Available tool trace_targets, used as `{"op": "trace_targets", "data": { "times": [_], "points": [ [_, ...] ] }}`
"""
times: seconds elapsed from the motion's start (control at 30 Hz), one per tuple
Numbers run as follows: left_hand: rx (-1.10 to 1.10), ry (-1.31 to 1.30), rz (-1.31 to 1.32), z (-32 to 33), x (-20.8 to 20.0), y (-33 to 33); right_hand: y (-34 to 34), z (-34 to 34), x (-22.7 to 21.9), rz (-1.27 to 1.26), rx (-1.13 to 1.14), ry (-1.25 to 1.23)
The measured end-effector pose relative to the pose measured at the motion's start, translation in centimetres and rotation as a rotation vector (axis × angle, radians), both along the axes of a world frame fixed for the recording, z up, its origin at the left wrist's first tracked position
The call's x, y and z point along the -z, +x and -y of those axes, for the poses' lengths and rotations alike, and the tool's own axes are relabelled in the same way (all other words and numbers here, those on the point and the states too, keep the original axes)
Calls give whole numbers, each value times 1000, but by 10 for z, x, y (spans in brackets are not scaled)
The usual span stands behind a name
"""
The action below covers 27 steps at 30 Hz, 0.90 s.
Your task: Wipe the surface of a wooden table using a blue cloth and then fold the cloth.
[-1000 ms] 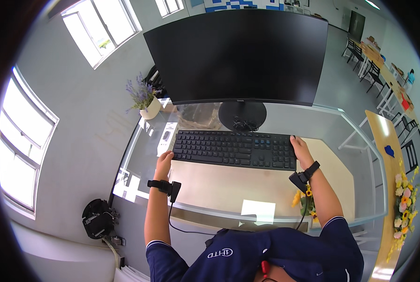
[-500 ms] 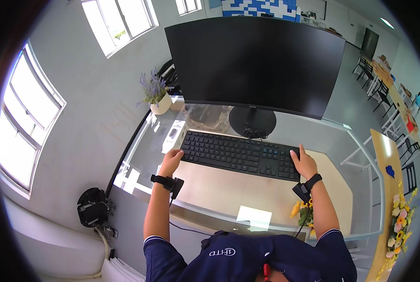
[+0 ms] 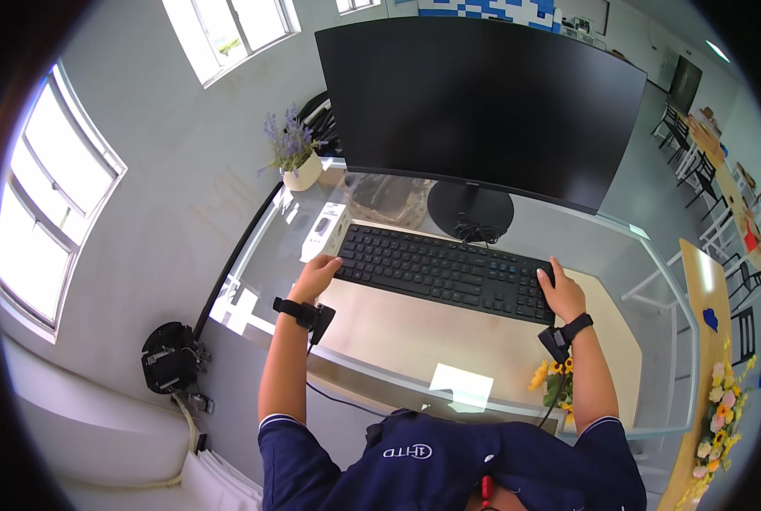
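The left hand (image 3: 319,277) is curling inward, pinching the left end of the black keyboard (image 3: 440,268), which is spanning the space before the monitor's round base (image 3: 449,209). The right hand (image 3: 566,296) is clasping the right end, thumb pressing on top, forearm leaning inward.

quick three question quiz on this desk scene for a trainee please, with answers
1. True or false: the left hand and right hand are at opposite ends of the keyboard.
2. What colour is the plant pot? a) bright red b) off-white c) black
3. Fill in: the small white box is nearer the ____ hand.

Key: 1 true; 2 b; 3 left
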<state>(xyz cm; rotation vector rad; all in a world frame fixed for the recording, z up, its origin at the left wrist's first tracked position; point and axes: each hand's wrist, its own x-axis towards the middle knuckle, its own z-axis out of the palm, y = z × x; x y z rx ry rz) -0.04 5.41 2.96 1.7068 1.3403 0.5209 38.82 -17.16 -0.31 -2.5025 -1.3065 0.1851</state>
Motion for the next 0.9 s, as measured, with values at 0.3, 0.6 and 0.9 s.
{"op": "trace_targets", "data": {
  "times": [0.3,0.6,0.9],
  "points": [
    [139,-21,-5,-15,8,-8,-2,0,-6,52,26,-64],
    [30,-110,-14,-20,10,-13,4,2,8,23,23,74],
    [-3,-178,118,-23,6,-13,1,-1,7,-16,52,90]
  ]
}}
